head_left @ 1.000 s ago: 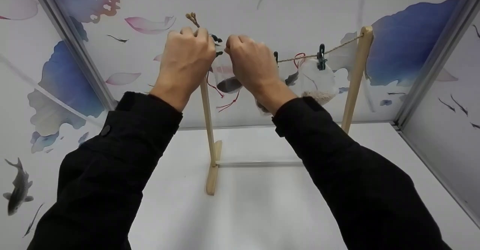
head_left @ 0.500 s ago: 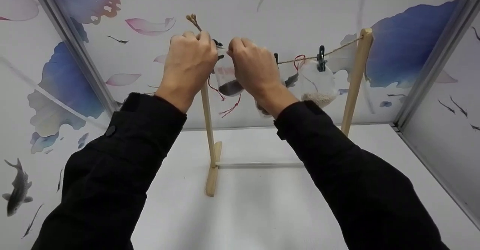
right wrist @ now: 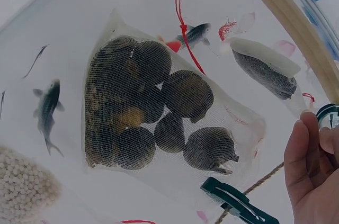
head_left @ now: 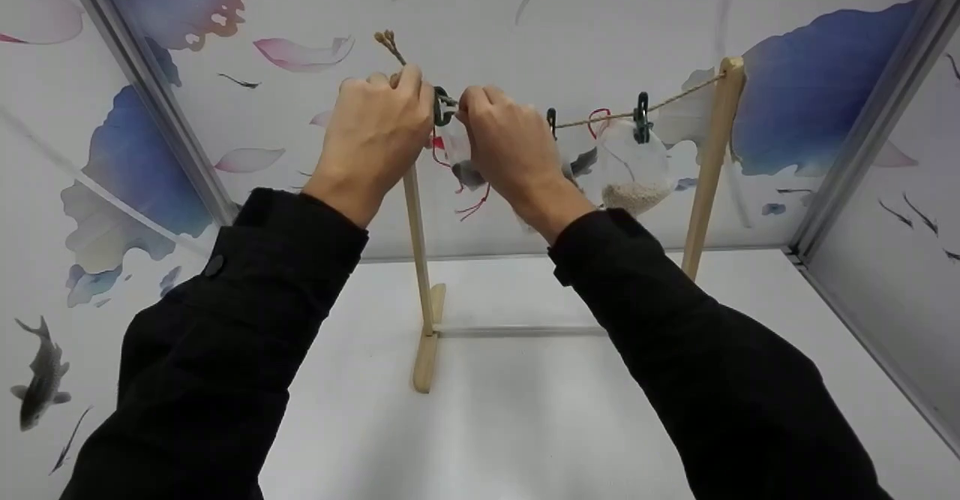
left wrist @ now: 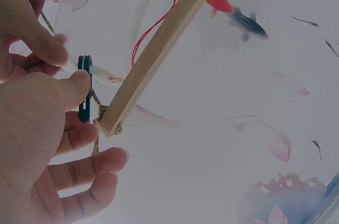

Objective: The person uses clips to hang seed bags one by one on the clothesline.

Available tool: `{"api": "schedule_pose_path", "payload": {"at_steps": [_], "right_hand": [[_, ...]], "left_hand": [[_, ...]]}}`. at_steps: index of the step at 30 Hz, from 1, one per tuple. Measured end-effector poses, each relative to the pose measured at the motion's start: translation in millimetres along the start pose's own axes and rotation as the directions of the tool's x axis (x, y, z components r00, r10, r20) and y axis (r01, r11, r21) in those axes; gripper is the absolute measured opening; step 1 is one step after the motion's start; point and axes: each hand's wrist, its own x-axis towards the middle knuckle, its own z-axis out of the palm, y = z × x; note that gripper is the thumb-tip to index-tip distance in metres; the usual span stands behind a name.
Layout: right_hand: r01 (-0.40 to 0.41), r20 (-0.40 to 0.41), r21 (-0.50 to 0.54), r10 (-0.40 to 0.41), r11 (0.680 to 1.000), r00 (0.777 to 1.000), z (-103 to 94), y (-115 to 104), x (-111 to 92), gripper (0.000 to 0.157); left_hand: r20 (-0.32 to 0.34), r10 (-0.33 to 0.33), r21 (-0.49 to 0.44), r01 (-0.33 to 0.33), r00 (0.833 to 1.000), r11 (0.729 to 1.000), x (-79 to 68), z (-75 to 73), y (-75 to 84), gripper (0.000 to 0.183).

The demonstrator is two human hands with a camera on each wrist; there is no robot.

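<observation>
My left hand [head_left: 375,125] is at the left end of a rope line, close to the top of a wooden post [left wrist: 164,49]. Between its thumb and fingers it pinches a dark green clip [left wrist: 85,64]. To its right, my right hand [head_left: 510,128] pinches the upper edge of a small mesh bag [right wrist: 265,68] at the rope; the exact contact is partly hidden by the fingers. Dark grey contents fill the bag's lower end, and thin red drawstrings hang by it. The clip also shows between both hands in the head view.
Beyond my right hand, a mesh bag of dark round pieces [right wrist: 188,94] hangs by a green clip [right wrist: 233,197]. A mesh bag of whitish beads [head_left: 634,196] hangs farther right, near the right post [head_left: 712,170]. A white table [head_left: 487,410] and patterned walls surround the rack.
The clip at my left fingers has turned and shows more fully between the hands. The small bag has shifted slightly right, partly behind my right hand. Both hands have lowered slightly.
</observation>
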Motion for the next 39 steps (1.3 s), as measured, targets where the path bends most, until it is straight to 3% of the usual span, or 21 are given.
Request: {"api": "schedule_pose_path", "payload": {"at_steps": [7, 19, 30, 39], "right_hand": [[-0.031, 0.008, 0.012, 0.031, 0.999, 0.999, 6.2, 0.9, -5.9, 0.021], [-0.059, 0.035, 0.067, 0.057, 0.996, 0.998, 15.6, 2.1, -15.6, 0.020], [0.022, -0.036, 0.134, -0.018, 0.991, 0.999, 7.6, 7.9, -37.0, 0.022], [0.098, -0.066, 0.211, -0.086, 0.973, 0.994, -16.5, 23.0, -76.3, 0.018]], "left_hand": [[-0.067, -0.011, -0.068, 0.007, 0.998, 0.998, -3.3, 9.0, -0.5, 0.022], [0.028, -0.101, -0.114, 0.103, 0.995, 0.988, -11.9, 15.8, -2.7, 0.046], [-0.065, -0.080, -0.149, 0.069, 0.995, 0.986, -31.7, 34.8, -7.8, 0.047], [-0.146, -0.081, -0.229, 0.046, 0.986, 0.972, -56.3, 57.4, -1.5, 0.037]]}}
